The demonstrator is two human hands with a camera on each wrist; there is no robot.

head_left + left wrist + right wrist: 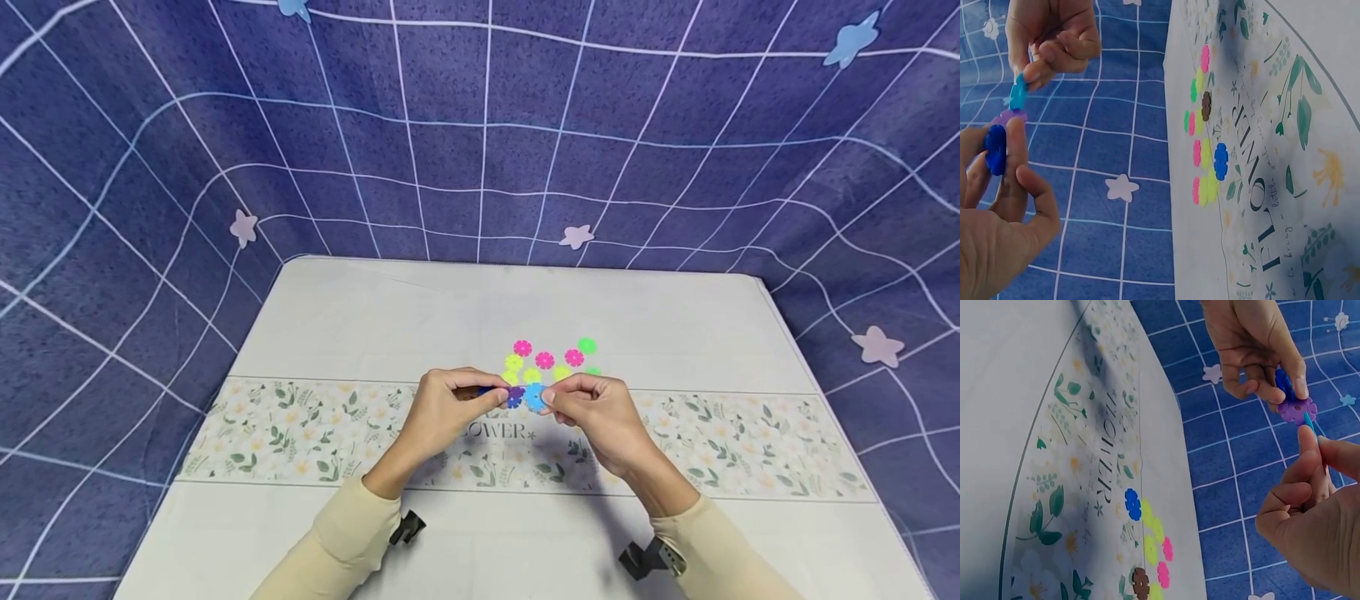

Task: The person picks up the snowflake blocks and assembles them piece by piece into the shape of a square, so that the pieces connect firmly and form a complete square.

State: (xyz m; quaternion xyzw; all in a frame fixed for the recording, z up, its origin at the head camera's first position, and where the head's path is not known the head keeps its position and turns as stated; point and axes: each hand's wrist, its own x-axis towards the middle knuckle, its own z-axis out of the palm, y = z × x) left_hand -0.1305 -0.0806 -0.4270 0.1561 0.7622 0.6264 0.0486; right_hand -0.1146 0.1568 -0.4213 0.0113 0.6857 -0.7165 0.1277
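Note:
Both hands meet above the table's flowered band. My left hand [453, 408] pinches a dark blue flower-shaped disc [996, 150] joined to a purple flower-shaped disc [1297, 411]. Between the thumb and fingers of my right hand [600, 414] is a light blue flower-shaped disc [534, 397]. Seen from the right wrist, the light blue disc stands edge-on against the purple one's rim; whether they are fully locked together I cannot tell. In the left wrist view the right hand [1054, 37] is above the left hand [1010, 212].
Loose flower discs lie beyond the hands: pink [544, 360], yellow [513, 362] and green [587, 345]. A blue disc [1220, 161] and a brown disc [1207, 106] lie nearer the printed lettering. A blue gridded curtain [450, 150] surrounds the white table [360, 317].

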